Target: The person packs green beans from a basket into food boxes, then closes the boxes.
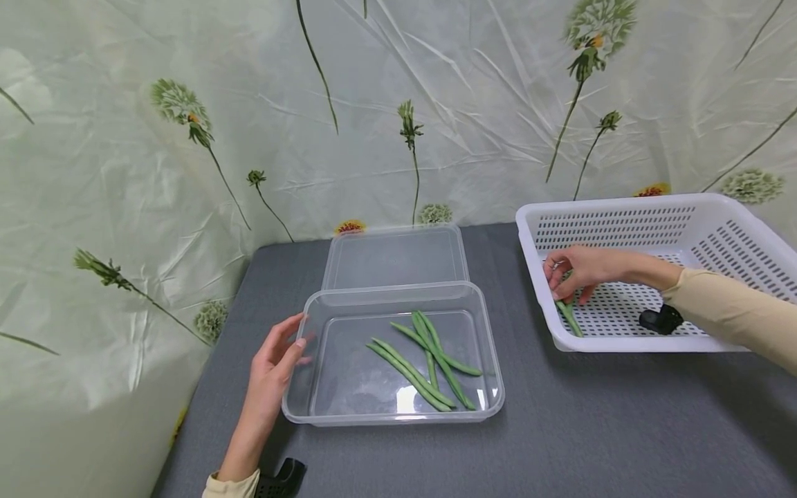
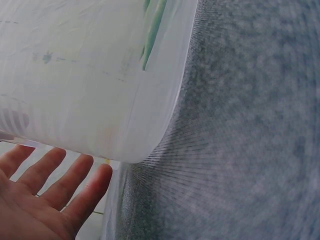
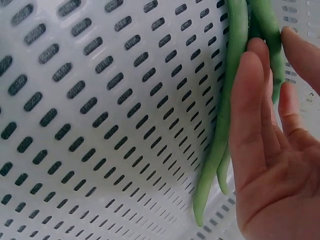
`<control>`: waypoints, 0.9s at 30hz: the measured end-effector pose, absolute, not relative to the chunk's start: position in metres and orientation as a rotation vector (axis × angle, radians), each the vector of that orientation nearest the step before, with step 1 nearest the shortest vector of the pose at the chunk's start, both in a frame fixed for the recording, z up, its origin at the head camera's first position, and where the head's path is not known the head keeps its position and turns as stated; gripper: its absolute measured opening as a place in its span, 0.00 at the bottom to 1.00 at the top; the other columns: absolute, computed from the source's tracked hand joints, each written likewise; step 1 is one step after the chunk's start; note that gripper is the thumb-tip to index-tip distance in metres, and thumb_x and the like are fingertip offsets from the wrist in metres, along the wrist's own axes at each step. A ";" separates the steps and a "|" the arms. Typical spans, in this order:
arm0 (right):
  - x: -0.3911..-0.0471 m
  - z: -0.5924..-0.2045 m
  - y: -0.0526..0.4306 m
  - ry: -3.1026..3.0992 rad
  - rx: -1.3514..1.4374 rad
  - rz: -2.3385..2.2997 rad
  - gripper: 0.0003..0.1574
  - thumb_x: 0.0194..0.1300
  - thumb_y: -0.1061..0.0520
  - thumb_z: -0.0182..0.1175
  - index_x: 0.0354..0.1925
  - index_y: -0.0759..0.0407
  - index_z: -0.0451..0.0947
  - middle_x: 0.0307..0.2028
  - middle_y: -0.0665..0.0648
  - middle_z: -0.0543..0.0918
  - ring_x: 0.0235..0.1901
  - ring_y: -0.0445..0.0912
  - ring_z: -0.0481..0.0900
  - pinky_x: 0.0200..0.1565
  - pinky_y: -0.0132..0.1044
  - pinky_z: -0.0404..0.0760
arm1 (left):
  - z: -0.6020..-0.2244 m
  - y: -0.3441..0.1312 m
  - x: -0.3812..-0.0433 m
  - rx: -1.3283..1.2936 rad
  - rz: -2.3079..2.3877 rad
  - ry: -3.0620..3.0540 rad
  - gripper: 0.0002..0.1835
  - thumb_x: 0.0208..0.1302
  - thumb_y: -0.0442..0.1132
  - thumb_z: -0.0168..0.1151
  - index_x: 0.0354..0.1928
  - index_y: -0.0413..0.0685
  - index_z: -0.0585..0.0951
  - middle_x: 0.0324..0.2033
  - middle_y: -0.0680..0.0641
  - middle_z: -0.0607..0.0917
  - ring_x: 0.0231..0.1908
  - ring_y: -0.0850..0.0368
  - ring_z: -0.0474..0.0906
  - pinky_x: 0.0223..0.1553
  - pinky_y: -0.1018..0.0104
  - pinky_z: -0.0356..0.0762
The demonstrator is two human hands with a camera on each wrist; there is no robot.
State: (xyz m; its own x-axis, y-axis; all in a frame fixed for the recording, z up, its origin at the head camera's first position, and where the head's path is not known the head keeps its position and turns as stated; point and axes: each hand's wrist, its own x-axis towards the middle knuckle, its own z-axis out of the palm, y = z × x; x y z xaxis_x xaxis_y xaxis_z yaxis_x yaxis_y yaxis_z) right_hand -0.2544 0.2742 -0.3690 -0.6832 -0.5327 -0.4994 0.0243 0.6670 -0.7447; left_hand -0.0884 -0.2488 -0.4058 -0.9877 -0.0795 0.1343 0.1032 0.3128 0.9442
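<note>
My left hand (image 1: 274, 366) has its fingers extended at the left wall of a clear plastic container (image 1: 349, 420); the left wrist view shows its fingertips right at the wall. Several green beans (image 1: 407, 373) lie crossed on the container's floor, mostly in its right half. Inside a white perforated basket (image 1: 647, 344), my right hand (image 1: 575, 270) is down by the left wall. Its thumb and fingers pinch a green bean (image 3: 267, 30) in the right wrist view. Another long green bean (image 3: 220, 135) lies alongside the fingers, against the basket.
A clear flat lid (image 1: 398, 259) lies behind the container on the grey-covered table (image 1: 591, 429). A flower-printed sheet (image 1: 373, 138) hangs behind the table and along its left side. The basket's raised walls surround my right hand.
</note>
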 end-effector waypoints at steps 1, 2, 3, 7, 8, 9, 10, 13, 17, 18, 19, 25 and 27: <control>-0.254 -0.369 0.274 2.150 -0.386 -0.972 0.25 0.60 0.60 0.70 0.48 0.64 0.67 0.39 0.57 0.80 0.34 0.50 0.82 0.30 0.44 0.84 | -0.406 -0.249 -0.088 -0.025 -1.756 -2.413 0.22 0.76 0.40 0.53 0.69 0.48 0.69 0.64 0.46 0.73 0.56 0.52 0.77 0.44 0.65 0.80; -0.254 -0.369 0.274 2.153 -0.387 -0.973 0.25 0.60 0.61 0.70 0.48 0.64 0.67 0.38 0.57 0.80 0.34 0.50 0.81 0.31 0.44 0.84 | -0.405 -0.249 -0.089 -0.027 -1.759 -2.411 0.22 0.76 0.39 0.53 0.68 0.48 0.69 0.64 0.46 0.73 0.56 0.52 0.77 0.44 0.65 0.80; -0.253 -0.368 0.274 2.155 -0.385 -0.974 0.24 0.60 0.61 0.70 0.48 0.64 0.67 0.38 0.57 0.80 0.35 0.49 0.81 0.31 0.44 0.84 | -0.405 -0.249 -0.089 -0.030 -1.763 -2.409 0.22 0.76 0.39 0.53 0.68 0.48 0.69 0.64 0.45 0.73 0.56 0.52 0.77 0.44 0.65 0.80; -0.251 -0.368 0.275 2.145 -0.380 -0.999 0.24 0.59 0.61 0.70 0.47 0.65 0.67 0.37 0.59 0.79 0.35 0.49 0.80 0.33 0.44 0.84 | -0.405 -0.249 -0.089 -0.034 -1.785 -2.400 0.22 0.75 0.39 0.53 0.68 0.47 0.69 0.64 0.44 0.73 0.56 0.53 0.77 0.44 0.65 0.80; -0.250 -0.368 0.276 2.135 -0.380 -1.012 0.24 0.59 0.62 0.69 0.47 0.66 0.67 0.37 0.59 0.78 0.35 0.49 0.80 0.34 0.45 0.85 | -0.405 -0.248 -0.089 -0.031 -1.788 -2.400 0.22 0.75 0.39 0.53 0.68 0.47 0.69 0.64 0.44 0.73 0.57 0.52 0.77 0.44 0.65 0.80; -0.250 -0.368 0.277 2.121 -0.378 -1.027 0.23 0.59 0.62 0.69 0.47 0.66 0.67 0.37 0.59 0.78 0.35 0.50 0.80 0.35 0.45 0.85 | -0.405 -0.248 -0.089 -0.030 -1.788 -2.401 0.22 0.75 0.39 0.54 0.68 0.47 0.69 0.64 0.45 0.73 0.57 0.52 0.77 0.44 0.65 0.80; -0.250 -0.368 0.278 2.105 -0.376 -1.043 0.23 0.60 0.63 0.68 0.47 0.67 0.67 0.37 0.60 0.77 0.36 0.50 0.80 0.36 0.46 0.85 | -0.405 -0.248 -0.089 -0.027 -1.788 -2.403 0.22 0.75 0.39 0.54 0.68 0.47 0.69 0.64 0.45 0.73 0.57 0.52 0.77 0.44 0.65 0.80; -0.249 -0.368 0.282 2.052 -0.380 -1.092 0.23 0.61 0.64 0.67 0.48 0.68 0.66 0.38 0.61 0.75 0.37 0.51 0.79 0.39 0.49 0.85 | -0.405 -0.248 -0.088 -0.020 -1.775 -2.410 0.22 0.75 0.40 0.54 0.68 0.48 0.69 0.64 0.46 0.73 0.57 0.50 0.76 0.44 0.65 0.80; -0.250 -0.364 0.287 2.014 -0.410 -1.131 0.23 0.63 0.66 0.64 0.51 0.70 0.64 0.42 0.62 0.74 0.39 0.51 0.78 0.41 0.51 0.84 | -0.404 -0.248 -0.087 -0.017 -1.764 -2.413 0.22 0.75 0.40 0.53 0.69 0.49 0.69 0.64 0.46 0.73 0.57 0.50 0.76 0.45 0.65 0.80; -0.249 -0.362 0.288 2.013 -0.414 -1.139 0.24 0.63 0.66 0.64 0.52 0.70 0.64 0.43 0.62 0.73 0.40 0.51 0.78 0.41 0.52 0.84 | -0.404 -0.248 -0.087 -0.016 -1.765 -2.412 0.22 0.75 0.40 0.54 0.68 0.49 0.69 0.64 0.46 0.73 0.57 0.50 0.76 0.45 0.65 0.80; -0.249 -0.360 0.289 2.017 -0.417 -1.146 0.24 0.63 0.66 0.63 0.52 0.70 0.64 0.43 0.63 0.73 0.40 0.51 0.78 0.41 0.52 0.84 | -0.404 -0.249 -0.087 -0.016 -1.766 -2.411 0.22 0.75 0.40 0.54 0.68 0.49 0.69 0.64 0.46 0.73 0.57 0.50 0.76 0.44 0.65 0.80; -0.246 -0.347 0.295 2.076 -0.403 -1.185 0.29 0.63 0.66 0.64 0.57 0.71 0.63 0.48 0.69 0.72 0.42 0.52 0.78 0.42 0.53 0.83 | -0.405 -0.250 -0.087 -0.030 -1.773 -2.413 0.22 0.76 0.40 0.53 0.69 0.48 0.69 0.65 0.45 0.72 0.58 0.50 0.76 0.45 0.65 0.80; -0.245 -0.343 0.297 2.096 -0.412 -1.203 0.30 0.63 0.66 0.63 0.59 0.72 0.62 0.50 0.71 0.71 0.43 0.51 0.79 0.43 0.53 0.83 | -0.405 -0.250 -0.086 -0.032 -1.779 -2.413 0.22 0.76 0.40 0.53 0.69 0.48 0.69 0.65 0.44 0.72 0.58 0.49 0.76 0.45 0.65 0.80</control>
